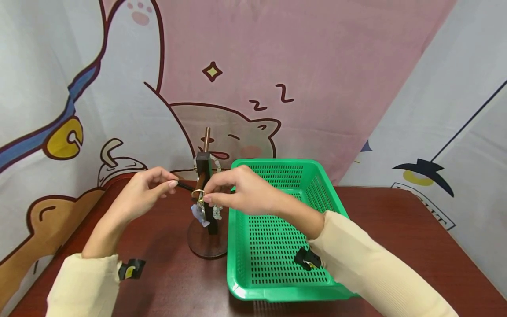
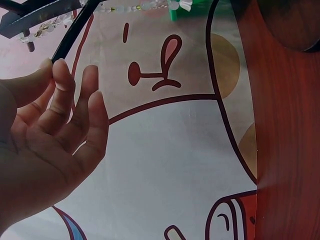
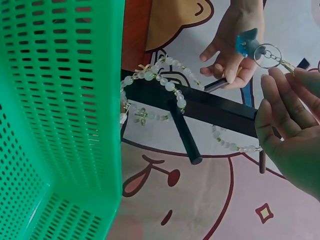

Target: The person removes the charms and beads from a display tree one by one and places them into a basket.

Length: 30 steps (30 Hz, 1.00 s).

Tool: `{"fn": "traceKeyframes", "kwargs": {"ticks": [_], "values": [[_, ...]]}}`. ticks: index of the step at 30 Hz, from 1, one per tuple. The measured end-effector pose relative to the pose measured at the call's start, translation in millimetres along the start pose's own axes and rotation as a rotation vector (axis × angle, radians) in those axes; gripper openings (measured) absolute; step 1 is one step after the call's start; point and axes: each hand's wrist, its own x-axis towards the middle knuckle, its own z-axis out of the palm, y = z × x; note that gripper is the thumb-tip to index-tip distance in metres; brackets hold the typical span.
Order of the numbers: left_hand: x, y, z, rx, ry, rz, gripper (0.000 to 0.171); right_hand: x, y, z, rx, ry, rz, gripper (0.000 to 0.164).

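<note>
A cream sleeve reaches over a green rectangular plastic basket. The right hand pinches a blue-charmed metal keyring, the left hand a thin black rod

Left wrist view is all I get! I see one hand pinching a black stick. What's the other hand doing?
Observer: The right hand is pinching a keychain; the right wrist view shows it up close.
Operator: Ooh! Is there anything pretty on it?
Observer: Yes, a blue charm.
Operator: And what's that green thing at my top edge?
Observer: It looks like part of the basket. In the head view, its bottom is full of little slots.
</note>
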Motion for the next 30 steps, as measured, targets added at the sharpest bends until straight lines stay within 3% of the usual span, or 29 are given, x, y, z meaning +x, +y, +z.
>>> {"fn": "traceKeyframes", "kwargs": {"ticks": [17, 25, 30], "values": [[0.5, -0.4, 0.2, -0.005, -0.01, -0.01, 0.014, -5.3, -7.7, -5.1, -0.013, -0.011, -0.092, 0.006], [-0.4, 0.4, -1.0, -0.011, -0.014, -0.016, 0.015, -12.0, -2.3, -13.6, 0.032, -0.001, -0.042, 0.005], [-0.4, -0.1, -0.8, -0.02, -0.014, -0.012, 0.015, -20.3, 5.9, -22.2, 0.06, 0.006, 0.038, 0.006]]}}
